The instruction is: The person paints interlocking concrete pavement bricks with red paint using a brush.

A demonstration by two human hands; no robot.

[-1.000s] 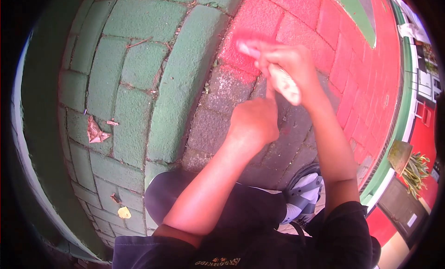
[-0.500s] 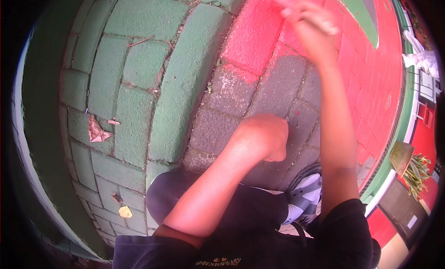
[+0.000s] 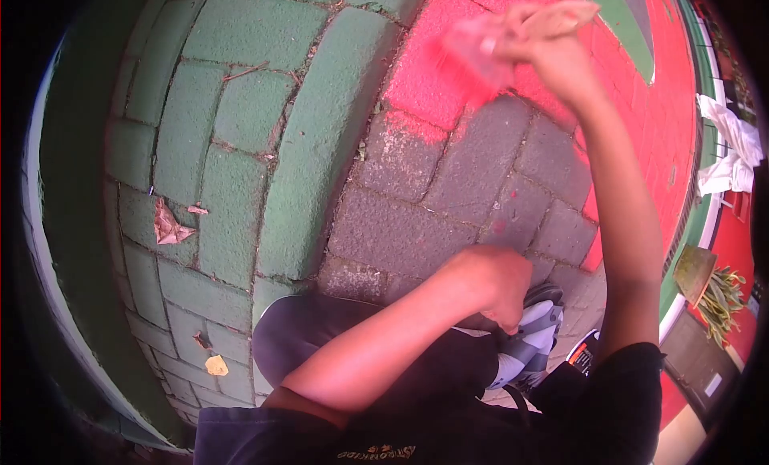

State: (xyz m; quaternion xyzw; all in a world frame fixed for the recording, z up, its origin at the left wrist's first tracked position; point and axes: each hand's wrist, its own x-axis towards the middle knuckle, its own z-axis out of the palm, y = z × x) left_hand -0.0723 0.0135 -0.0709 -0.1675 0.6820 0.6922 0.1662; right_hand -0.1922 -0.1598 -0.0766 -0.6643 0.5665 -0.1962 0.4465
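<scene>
My right hand [image 3: 553, 48] is closed round a paintbrush [image 3: 473, 52] at the top centre. Its pale wooden handle points up to the right, and its blurred red bristles are over the red-painted pavers [image 3: 424, 80]. Below the red area lie bare grey pavers [image 3: 481, 157] with small red spots. My left hand [image 3: 497, 285] is a closed fist above the lower grey pavers, near my knee and shoe. No object shows in it.
A raised green kerb [image 3: 320, 136] separates the grey pavers from green-painted paving [image 3: 248, 32]. Dry leaves [image 3: 170, 225] lie on the green paving. At the right are a potted plant [image 3: 693, 273], white cloth [image 3: 733, 144] and a dark mat or box [image 3: 697, 361].
My right hand and the brush have shifted slightly, with the bristles now lower. My left fist has moved down and right, uncovering more grey paver. My right forearm has swung right.
</scene>
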